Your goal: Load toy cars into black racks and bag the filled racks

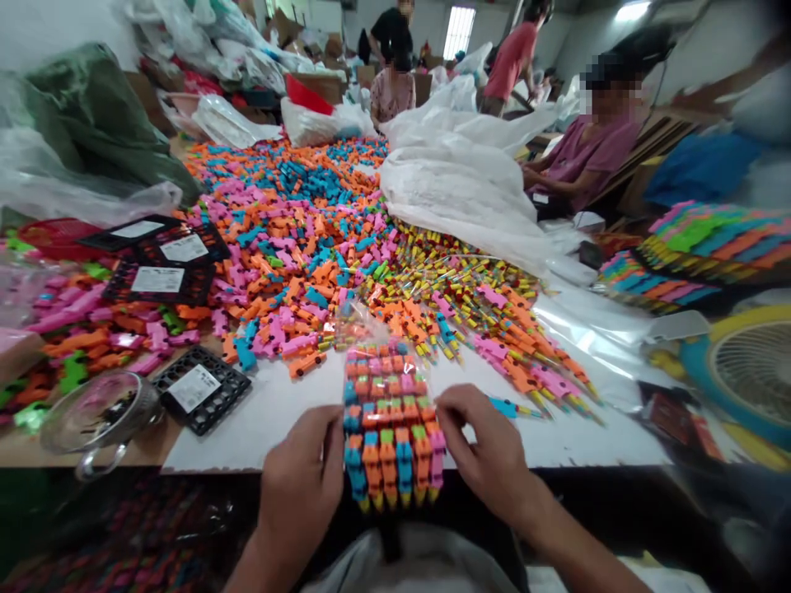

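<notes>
A clear plastic bag (pixel 395 412) packed with rows of orange, blue, green and pink car-shaped pencil toppers stands at the table's front edge, yellow pencil tips pointing down toward me. My left hand (pixel 306 473) grips its left side, thumb along the edge. At the upper right edge, my right hand (pixel 482 449) pinches the bag between thumb and curled fingers. Just beyond the bag lies a large heap of loose toy cars (pixel 290 247). Pencils with car toppers (pixel 531 354) are fanned out to the right, close to a pile of yellow pencils (pixel 457 263).
Black labelled trays (pixel 201 387) and a clear plastic pitcher (pixel 102 420) sit at left. White plastic sheeting (pixel 457 173) covers part of the heap. Bundled pencils (pixel 710 239) and a yellow-and-blue fan (pixel 741 371) are at right. A person in a purple shirt (pixel 593 156) sits beyond.
</notes>
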`<state>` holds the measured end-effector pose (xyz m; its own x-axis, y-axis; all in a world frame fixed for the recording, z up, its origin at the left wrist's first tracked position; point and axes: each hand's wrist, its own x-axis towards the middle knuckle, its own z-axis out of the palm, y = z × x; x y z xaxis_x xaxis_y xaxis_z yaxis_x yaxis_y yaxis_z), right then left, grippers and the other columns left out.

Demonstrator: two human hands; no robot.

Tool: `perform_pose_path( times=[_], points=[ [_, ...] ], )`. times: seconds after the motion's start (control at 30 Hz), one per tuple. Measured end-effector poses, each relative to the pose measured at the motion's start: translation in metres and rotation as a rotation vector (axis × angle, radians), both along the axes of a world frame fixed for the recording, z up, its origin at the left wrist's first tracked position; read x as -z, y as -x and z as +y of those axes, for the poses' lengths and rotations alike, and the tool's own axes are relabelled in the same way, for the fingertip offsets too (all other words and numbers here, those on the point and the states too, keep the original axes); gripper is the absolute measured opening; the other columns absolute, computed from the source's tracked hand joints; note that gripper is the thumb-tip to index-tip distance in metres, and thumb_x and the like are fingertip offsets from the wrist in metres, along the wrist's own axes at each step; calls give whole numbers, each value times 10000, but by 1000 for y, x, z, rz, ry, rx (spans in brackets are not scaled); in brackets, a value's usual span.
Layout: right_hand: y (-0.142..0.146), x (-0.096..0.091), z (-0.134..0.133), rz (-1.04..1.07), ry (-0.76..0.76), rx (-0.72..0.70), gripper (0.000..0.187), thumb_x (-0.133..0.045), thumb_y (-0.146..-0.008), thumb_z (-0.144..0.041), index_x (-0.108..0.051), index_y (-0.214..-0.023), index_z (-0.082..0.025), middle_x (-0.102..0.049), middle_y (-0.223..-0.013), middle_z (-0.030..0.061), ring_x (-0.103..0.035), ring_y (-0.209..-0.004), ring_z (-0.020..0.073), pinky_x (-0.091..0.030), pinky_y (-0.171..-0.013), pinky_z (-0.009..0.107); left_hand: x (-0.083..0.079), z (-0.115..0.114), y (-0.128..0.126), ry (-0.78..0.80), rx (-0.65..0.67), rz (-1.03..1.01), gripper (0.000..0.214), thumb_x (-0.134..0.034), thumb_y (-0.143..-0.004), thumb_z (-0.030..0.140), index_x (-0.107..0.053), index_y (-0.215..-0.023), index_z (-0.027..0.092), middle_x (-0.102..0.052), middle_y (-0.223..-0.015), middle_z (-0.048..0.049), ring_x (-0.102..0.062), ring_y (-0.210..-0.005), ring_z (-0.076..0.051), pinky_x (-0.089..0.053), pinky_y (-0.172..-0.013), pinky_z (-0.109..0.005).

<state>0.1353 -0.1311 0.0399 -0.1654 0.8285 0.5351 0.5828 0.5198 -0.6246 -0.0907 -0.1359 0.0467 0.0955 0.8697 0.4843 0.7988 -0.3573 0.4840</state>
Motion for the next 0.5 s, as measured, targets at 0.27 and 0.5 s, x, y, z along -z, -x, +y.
perform_pose_path(
  times=[0.27, 0.5],
  points=[
    [-3, -53, 53, 126, -68, 38, 95, -507, -903, -196, -585, -849, -186, -559, -746, -4, -517, -627, 93, -434, -577, 217, -61, 50, 0, -199, -28, 178, 188, -432, -899, 233, -589, -806, 189, -609, -643, 32, -573, -586, -96, -377, -558, -211],
    [13, -94, 32, 399, -175, -51, 81, -555, -889, -186, -567, -966, -205, -538, -707, -20, -534, -547, 95, -446, -505, 217, -106, 15, -17, -214, 58, -387, 99, -498, -883, 202, -595, -881, 184, -646, -743, -2, -609, -674, -105, -458, -629, -224]
  ],
)
